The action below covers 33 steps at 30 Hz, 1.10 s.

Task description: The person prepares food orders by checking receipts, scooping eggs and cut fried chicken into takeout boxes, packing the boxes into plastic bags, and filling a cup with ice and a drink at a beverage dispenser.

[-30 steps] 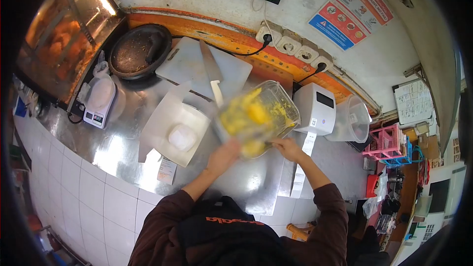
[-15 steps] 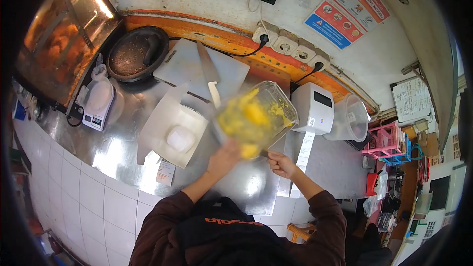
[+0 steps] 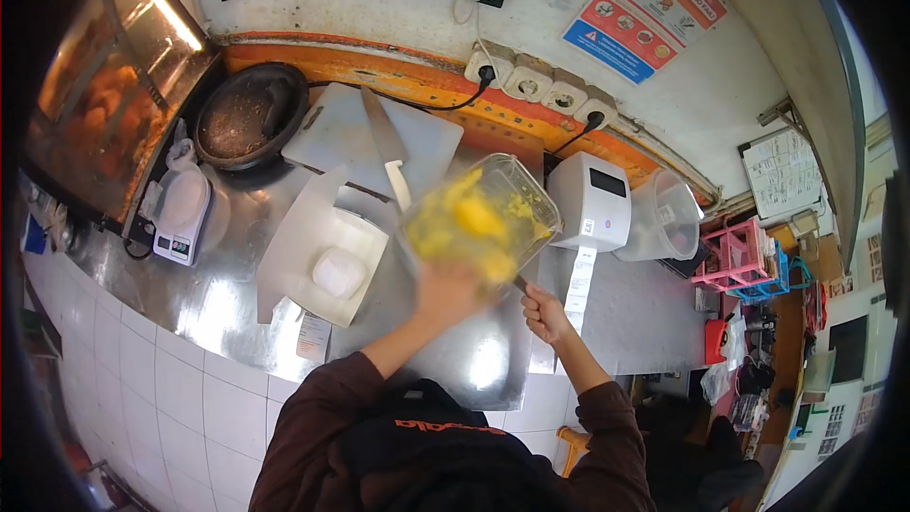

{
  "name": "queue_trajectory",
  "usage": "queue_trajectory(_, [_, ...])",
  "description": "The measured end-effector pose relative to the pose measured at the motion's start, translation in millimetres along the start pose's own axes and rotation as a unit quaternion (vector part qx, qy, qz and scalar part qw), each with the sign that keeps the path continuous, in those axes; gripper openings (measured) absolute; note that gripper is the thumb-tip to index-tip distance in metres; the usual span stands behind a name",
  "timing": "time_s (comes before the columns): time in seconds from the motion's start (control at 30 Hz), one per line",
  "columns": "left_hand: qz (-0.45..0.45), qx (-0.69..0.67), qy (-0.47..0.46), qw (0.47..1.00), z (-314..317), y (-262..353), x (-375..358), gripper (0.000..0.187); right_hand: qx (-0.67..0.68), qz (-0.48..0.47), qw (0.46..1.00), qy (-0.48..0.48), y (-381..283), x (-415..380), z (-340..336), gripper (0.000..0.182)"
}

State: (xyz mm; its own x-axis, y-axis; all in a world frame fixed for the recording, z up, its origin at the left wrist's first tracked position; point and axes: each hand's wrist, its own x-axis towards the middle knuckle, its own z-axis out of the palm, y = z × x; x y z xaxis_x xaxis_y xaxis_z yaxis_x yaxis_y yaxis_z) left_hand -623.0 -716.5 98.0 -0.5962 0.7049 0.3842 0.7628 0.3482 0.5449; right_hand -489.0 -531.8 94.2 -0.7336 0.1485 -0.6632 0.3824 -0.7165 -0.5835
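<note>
A clear plastic container (image 3: 533, 187) holds yellow pieces of food (image 3: 477, 216), its left part smeared by motion. My left hand (image 3: 451, 290) is at the container's near left side, over the yellow food; motion blurs its fingers, so their grip cannot be made out. My right hand (image 3: 544, 313) is closed around a thin dark handle (image 3: 520, 282) that points into the container; the utensil's far end is hidden or blurred. Left of the container stands an open paper box (image 3: 366, 245) with a white rounded mound, apparently rice (image 3: 339, 272), inside.
Behind lie a white cutting board (image 3: 427, 137) and a knife (image 3: 383, 130). A stone mortar (image 3: 248, 117) and a digital scale (image 3: 180, 237) stand left. A white receipt printer (image 3: 590, 201) and a clear tub (image 3: 664, 218) stand right. A receipt (image 3: 314, 336) lies by the box.
My left hand has moved slightly up and right, further over the container. My right hand still grips the dark handle. The whole view has shifted a little.
</note>
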Motion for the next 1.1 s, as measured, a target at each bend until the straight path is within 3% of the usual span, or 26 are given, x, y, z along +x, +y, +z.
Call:
queue_trajectory(0.07, [-0.011,0.063,-0.01,0.998,17,0,3,0.022,-0.011,-0.019,1.0,0.01,-6,2,-5,0.008])
queue_trajectory(0.1, [-0.01,0.063,-0.01,0.998,21,-1,4,0.022,-0.021,-0.036,0.999,0.019,-9,3,-7,0.024])
queue_trajectory(0.2, [-0.031,0.057,0.02,0.998,26,-3,0,0.016,-0.049,-0.042,0.998,0.013,-16,7,-13,0.019])
queue_trajectory(0.27, [-0.036,-0.084,0.074,0.993,22,-1,-1,0.009,-0.054,-0.029,0.998,0.005,-20,9,-20,0.016])
queue_trajectory(0.3, [-0.036,-0.084,0.074,0.993,25,-3,-2,0.009,-0.061,-0.016,0.998,-0.004,-23,9,-21,0.014])
queue_trajectory(0.37, [-0.095,-0.193,0.109,0.971,33,-8,-3,0.006,-0.069,0.003,0.998,-0.014,-32,10,-24,0.012])
queue_trajectory(0.47, [-0.123,-0.229,0.12,0.958,41,-15,-2,0.008,-0.082,0.04,0.996,-0.023,-42,12,-26,0.011])
queue_trajectory(0.63, [-0.188,-0.273,0.062,0.941,55,-29,4,0.008,-0.058,0.072,0.995,-0.034,-42,15,-28,0.009])
queue_trajectory(0.77, [-0.247,-0.254,0.035,0.935,56,-30,7,0.007,-0.11,0.03,0.993,-0.026,-47,1,-16,0.02])
queue_trajectory(1.0, [-0.201,-0.249,-0.024,0.947,16,-15,-11,0.013,-0.17,-0.011,0.984,-0.058,-63,-35,28,0.03])
queue_trajectory(1.07, [-0.078,-0.145,0.083,0.983,6,-9,-52,0.019,-0.168,0.003,0.982,-0.09,-53,-29,58,0.029])
queue_trajectory(1.1, [-0.056,-0.146,0.049,0.987,-1,-12,-76,0.02,-0.172,0.007,0.979,-0.106,-43,-23,76,0.029])
